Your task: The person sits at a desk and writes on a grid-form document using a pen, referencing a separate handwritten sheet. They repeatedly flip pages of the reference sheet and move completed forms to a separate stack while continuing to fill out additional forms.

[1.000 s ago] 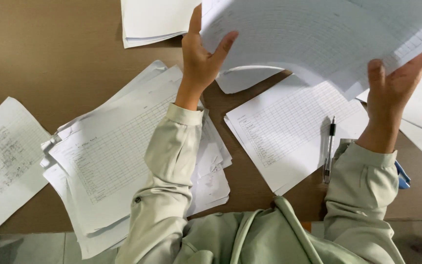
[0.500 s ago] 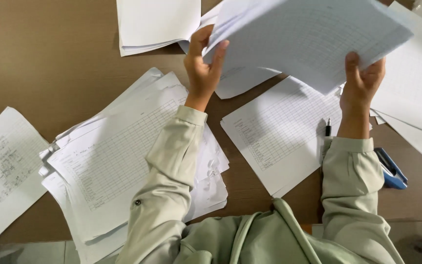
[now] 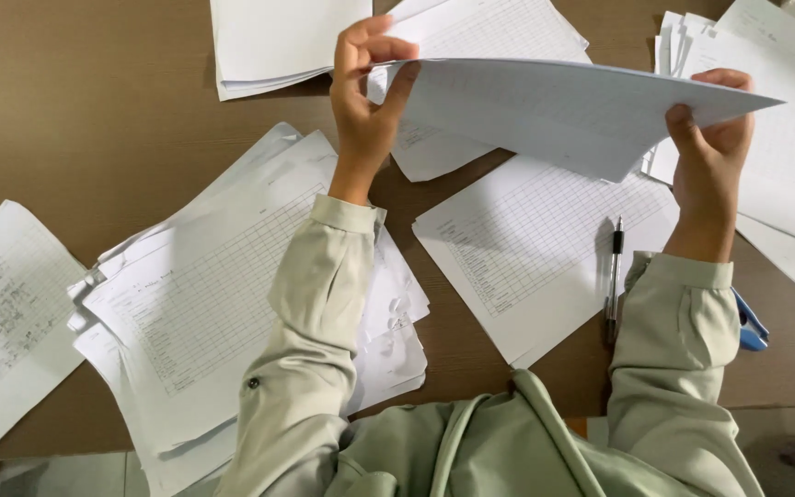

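1. The sheaf of gridded sheets [image 3: 554,115] hangs nearly flat above the brown table [image 3: 94,110], so its edges can line up.
2. My left hand [image 3: 365,97] pinches its left corner; my right hand [image 3: 710,138] pinches the right edge.
3. Beneath lie a form sheet [image 3: 526,248] and a pen [image 3: 613,281].

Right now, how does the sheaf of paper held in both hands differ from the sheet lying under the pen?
The held sheaf is up off the table, gripped by the left hand and right hand; the flat sheet rests on the table. The held sheaf bows and tilts nearly edge-on; the flat sheet shows its whole grid. A pen lies on the flat sheet only. Both are white, gridded forms.
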